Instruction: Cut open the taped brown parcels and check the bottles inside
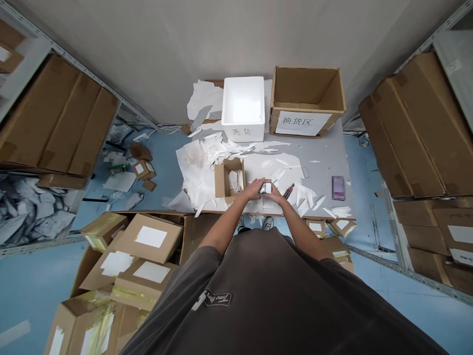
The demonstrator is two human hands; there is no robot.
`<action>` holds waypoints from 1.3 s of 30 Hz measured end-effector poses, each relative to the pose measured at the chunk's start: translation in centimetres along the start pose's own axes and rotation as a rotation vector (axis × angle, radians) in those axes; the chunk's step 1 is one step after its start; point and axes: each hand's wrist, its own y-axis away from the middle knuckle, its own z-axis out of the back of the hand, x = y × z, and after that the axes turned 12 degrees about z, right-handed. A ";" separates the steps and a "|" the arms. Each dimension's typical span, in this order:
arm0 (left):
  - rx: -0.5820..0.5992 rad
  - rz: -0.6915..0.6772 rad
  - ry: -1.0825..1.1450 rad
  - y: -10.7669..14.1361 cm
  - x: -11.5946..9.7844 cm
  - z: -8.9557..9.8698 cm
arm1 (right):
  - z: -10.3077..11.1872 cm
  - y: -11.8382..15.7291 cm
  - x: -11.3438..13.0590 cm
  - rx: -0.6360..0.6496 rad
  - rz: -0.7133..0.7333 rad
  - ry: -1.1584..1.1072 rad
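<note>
Both hands meet over the table's front edge around a small white-and-dark item (266, 188), too small to name. My left hand (254, 189) grips its left side with curled fingers. From the right, my right hand (274, 193) closes on the same item. Just left of my hands stands an open cardboard box (220, 180) with crumpled white paper (234, 181) in it. Dark pens or a similar slim tool (288, 191) lie right of my right hand. White paper scraps (306, 195) are scattered beside them.
A white foam box (243, 133) and a larger open carton (275, 123), both with handwriting, stand at the table's back. A phone-like purple object (338, 188) lies at right. Sealed parcels (151, 237) fill a big carton at lower left. Shelves with cartons (55, 116) flank both sides.
</note>
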 end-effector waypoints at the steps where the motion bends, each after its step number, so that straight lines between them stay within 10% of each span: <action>1: -0.017 0.026 0.021 -0.1 -0.3 -0.4 | 0.1 -0.2 0.3 0.003 -0.012 0.003; 6: -0.077 0.142 0.078 0.0 -1.2 -1.3 | 1.5 -0.3 1.8 -0.153 -0.037 0.110; 14: -0.150 0.027 0.318 0.2 -0.3 -2.9 | 3.9 1.1 2.7 -0.061 0.145 0.178; 23: -0.105 -0.061 0.383 -0.3 0.0 -3.4 | 4.2 -2.2 5.9 0.330 0.036 0.701; 39: -0.124 0.081 0.288 0.7 -2.1 -3.8 | 8.3 0.8 6.8 0.172 0.336 0.321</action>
